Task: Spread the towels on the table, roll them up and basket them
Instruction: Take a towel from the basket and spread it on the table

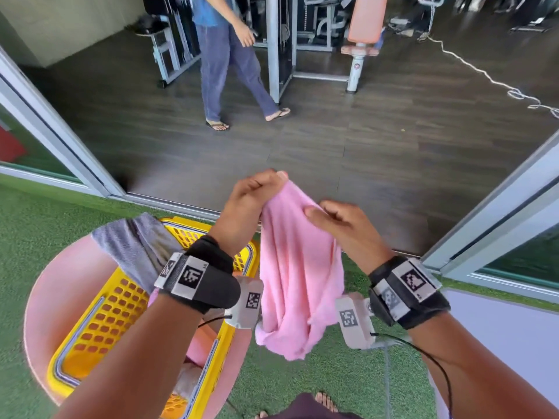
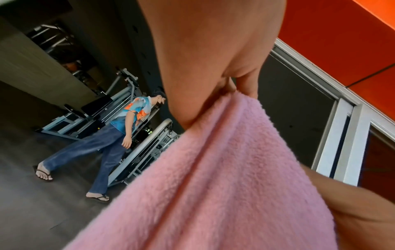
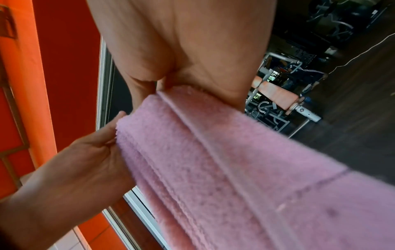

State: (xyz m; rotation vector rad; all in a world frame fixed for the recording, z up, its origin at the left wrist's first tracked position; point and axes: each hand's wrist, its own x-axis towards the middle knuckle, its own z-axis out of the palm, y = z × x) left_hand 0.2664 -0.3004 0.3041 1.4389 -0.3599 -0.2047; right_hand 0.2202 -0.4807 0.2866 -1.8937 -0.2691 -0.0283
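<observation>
A pink towel (image 1: 298,267), fluffy terry with a stitched hem, hangs crumpled in the air, its upper edge gathered into folds and its lower end bunched, just right of a yellow basket (image 1: 90,325). The left hand (image 1: 251,201) pinches the towel's top corner, its fingers (image 2: 245,81) curled tight against the thumb with the cloth clamped between them. The right hand (image 1: 341,225) grips the same upper edge slightly lower and to the right of the left, its fingers curled in and the thumb pressing the cloth; the right wrist view shows the hem emerging from this pinch. The basket has perforated walls and stands on a round pink bench (image 1: 63,285). A grey towel (image 1: 133,246) is draped over the basket's far rim, and pink cloth lies inside it. Beyond the basket, a second person (image 1: 223,55) walks over a dark floor (image 1: 363,146).
</observation>
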